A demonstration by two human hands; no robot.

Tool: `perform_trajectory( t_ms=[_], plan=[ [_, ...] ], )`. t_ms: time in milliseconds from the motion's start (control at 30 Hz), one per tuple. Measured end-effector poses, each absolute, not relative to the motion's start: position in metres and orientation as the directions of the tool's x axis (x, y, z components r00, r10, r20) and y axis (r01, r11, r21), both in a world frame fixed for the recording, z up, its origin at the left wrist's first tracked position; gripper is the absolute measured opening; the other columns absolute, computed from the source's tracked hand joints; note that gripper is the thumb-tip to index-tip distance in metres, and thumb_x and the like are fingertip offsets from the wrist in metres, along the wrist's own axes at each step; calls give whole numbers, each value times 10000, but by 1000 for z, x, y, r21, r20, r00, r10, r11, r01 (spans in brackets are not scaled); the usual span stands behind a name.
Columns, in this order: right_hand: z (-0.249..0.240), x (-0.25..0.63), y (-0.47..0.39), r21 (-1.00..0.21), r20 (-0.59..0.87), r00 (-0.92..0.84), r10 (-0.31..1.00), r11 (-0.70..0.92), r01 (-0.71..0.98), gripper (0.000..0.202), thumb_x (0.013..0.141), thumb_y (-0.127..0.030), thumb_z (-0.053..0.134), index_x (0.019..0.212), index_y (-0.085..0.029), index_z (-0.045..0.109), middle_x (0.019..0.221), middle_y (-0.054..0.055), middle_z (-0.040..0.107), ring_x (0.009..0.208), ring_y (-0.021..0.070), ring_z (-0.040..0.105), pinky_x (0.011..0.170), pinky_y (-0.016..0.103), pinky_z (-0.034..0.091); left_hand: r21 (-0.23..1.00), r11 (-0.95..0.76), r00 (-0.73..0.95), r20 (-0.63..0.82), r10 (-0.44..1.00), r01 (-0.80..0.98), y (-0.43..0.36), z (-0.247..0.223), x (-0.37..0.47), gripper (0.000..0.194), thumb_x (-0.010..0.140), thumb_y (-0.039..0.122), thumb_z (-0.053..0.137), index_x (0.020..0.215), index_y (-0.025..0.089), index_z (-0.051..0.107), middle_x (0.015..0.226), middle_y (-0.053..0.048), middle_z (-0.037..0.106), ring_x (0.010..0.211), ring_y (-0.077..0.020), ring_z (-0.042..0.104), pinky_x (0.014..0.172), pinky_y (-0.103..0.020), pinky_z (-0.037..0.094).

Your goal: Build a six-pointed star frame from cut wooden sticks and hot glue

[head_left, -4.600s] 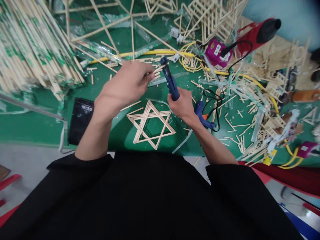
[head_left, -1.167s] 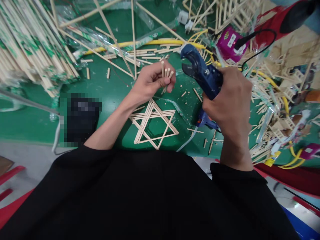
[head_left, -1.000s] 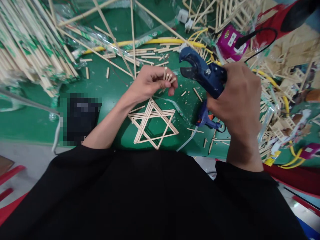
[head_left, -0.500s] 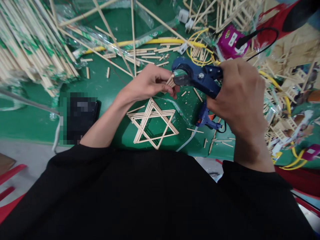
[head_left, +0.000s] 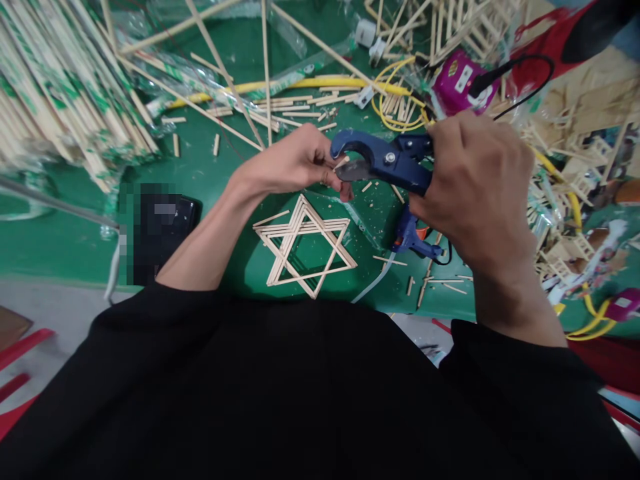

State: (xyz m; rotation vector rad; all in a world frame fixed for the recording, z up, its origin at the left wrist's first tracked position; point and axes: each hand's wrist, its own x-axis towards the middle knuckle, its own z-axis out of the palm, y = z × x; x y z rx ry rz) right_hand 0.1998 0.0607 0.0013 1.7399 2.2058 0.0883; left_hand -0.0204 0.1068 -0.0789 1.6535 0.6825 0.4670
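Note:
Small wooden sticks [head_left: 342, 163] stick out of the fingers of my left hand [head_left: 305, 160], which is closed on them. My right hand [head_left: 475, 187] is wrapped round the handles of a blue cutter [head_left: 400, 160]. The cutter's curved jaw and dark blade lie at the stick ends, by my left fingertips. Below my left hand, a six-pointed star of layered wooden sticks [head_left: 325, 272] lies on the green table [head_left: 225, 267].
A blue glue gun [head_left: 413, 237] lies right of the star. Bundled sticks [head_left: 60, 87] fill the upper left, a black object [head_left: 167, 227] lies left, and a purple power block [head_left: 463, 83] stands upper right. Cut pieces and yellow cables are scattered about.
The cutter has moved left with my right hand, its jaws now further over my left fingertips. Less of the sticks shows between my left fingers.

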Motion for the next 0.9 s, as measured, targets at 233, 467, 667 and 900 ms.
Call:
perform_trajectory(
  t_ms=[233, 467, 667, 900],
  plan=[
    [-8, 200, 56, 9, -154, -167, 974, 170, 985, 116, 853, -300, 588, 900, -197, 559, 794, 68, 594, 883, 286, 647, 734, 386, 400, 996, -82, 768, 34, 639, 23, 116, -95, -23, 159, 839, 306, 698, 754, 180, 747, 813, -52, 773, 783, -213, 711, 728, -357, 579],
    [-20, 198, 50, -36, -92, -131, 987, 128, 991, 121, 700, -246, 643, 765, -235, 542, 570, -15, 375, 593, 189, 499, 608, 321, 283, 998, -18, 743, -36, 668, 64, 107, -69, -29, 196, 810, 300, 698, 651, 186, 711, 723, -66, 746, 758, -220, 688, 727, -379, 547],
    [-38, 186, 46, -247, -161, -155, 975, 112, 962, 100, 772, -286, 611, 725, -234, 539, 594, -1, 455, 564, 163, 444, 601, 320, 274, 988, 137, 668, -145, 730, 64, 91, -40, -44, 137, 822, 190, 680, 691, 155, 700, 646, -73, 699, 595, -186, 629, 586, -378, 500],
    [-53, 170, 38, -411, -121, -154, 981, 92, 907, 274, 867, -369, 606, 666, -227, 485, 635, 3, 493, 627, 167, 479, 642, 324, 324, 980, 150, 616, -200, 762, 133, 83, -20, -52, 295, 850, 279, 705, 578, 173, 662, 542, -43, 619, 474, -123, 533, 446, -303, 375]
  ],
)
